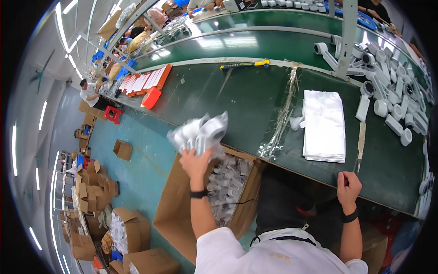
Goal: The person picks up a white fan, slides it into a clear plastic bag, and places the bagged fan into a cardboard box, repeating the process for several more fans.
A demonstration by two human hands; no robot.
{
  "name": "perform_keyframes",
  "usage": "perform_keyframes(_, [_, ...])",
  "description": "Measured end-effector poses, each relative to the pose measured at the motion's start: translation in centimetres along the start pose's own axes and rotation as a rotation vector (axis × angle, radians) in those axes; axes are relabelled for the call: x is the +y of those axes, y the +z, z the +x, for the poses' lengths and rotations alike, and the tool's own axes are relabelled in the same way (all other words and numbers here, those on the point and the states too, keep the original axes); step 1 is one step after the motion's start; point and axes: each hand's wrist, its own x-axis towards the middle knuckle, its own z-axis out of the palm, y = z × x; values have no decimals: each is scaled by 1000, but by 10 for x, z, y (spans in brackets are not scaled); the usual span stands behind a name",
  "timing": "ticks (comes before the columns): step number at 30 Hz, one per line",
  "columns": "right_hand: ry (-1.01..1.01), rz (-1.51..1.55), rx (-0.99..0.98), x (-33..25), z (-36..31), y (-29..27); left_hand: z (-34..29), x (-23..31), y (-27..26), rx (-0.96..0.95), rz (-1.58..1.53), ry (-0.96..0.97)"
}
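Observation:
Blurred by motion, a clear plastic bag of white parts (200, 130) is in my left hand (197, 165), whose fingers are closed on its lower side. It hangs above an open cardboard box (178, 219) beside the workbench. Inside that box lie many bagged white and grey parts (226, 185). My right hand (349, 186) is curled into a loose fist at the bench's near edge, with nothing visible in it. Just beyond it, a stack of flat white bags (325, 128) lies on the dark green bench top (237, 102).
White handled parts with round heads (392, 86) are heaped at the right. A yellow and blue hammer (246, 65) lies near the far rail. Orange-red trays with white strips (145, 81) and a red tape roll (151, 97) are at the left. A metal post (348, 39) rises behind the bench.

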Motion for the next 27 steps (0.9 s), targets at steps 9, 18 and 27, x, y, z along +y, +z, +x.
perform_keyframes(9, [0, -48, 0, 7, -6, 1, -117, -152, -3, -242, 61, -631])
perform_keyframes(18, [-27, -171, -4, 13, -7, 12, -187, -242, 110, -620, 60, -840])
perform_keyframes(27, [-2, -334, 10, 39, -15, 5, -277, -325, 59, -734, 286, -684])
